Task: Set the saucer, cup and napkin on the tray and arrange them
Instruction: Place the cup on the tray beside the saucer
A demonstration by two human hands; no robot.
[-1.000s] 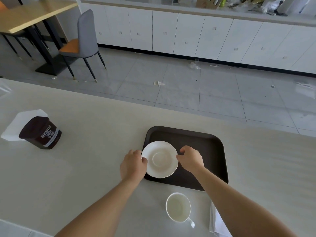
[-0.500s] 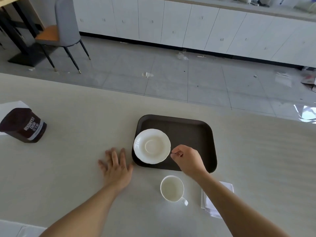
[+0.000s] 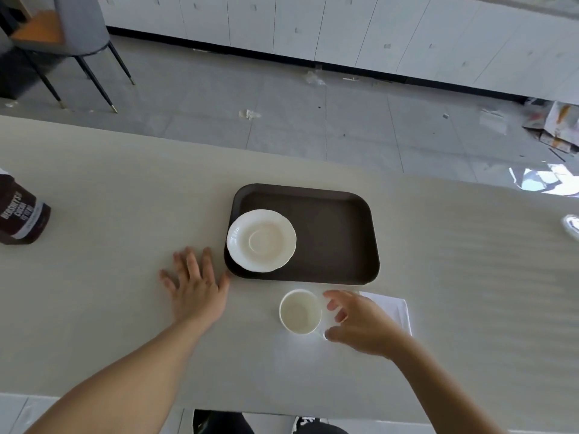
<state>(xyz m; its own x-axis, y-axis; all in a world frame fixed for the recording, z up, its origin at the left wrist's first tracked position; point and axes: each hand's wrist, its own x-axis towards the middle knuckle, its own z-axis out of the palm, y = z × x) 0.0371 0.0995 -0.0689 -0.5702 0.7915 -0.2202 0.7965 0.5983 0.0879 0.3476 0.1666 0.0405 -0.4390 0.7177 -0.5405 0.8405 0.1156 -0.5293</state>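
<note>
A white saucer [image 3: 261, 240] lies on the left part of the dark brown tray [image 3: 338, 236], its edge overlapping the tray's left rim. The white cup [image 3: 300, 311] stands upright on the counter just in front of the tray. My right hand [image 3: 357, 322] hovers open right beside the cup, fingers curled toward it; its handle is hidden behind the hand. A folded white napkin [image 3: 391, 308] lies on the counter under and behind that hand. My left hand [image 3: 195, 283] rests flat on the counter, fingers spread, just left of the tray's front corner.
A dark cocoa tin [image 3: 20, 214] sits at the counter's far left edge. A small shiny object [image 3: 571, 225] shows at the far right edge. Beyond the counter are a tiled floor with litter, white cabinets and a grey chair [image 3: 78, 29].
Both hands let go of the saucer, which stays on the tray. My left hand went flat on the counter. My right hand moved back from the saucer to the cup.
</note>
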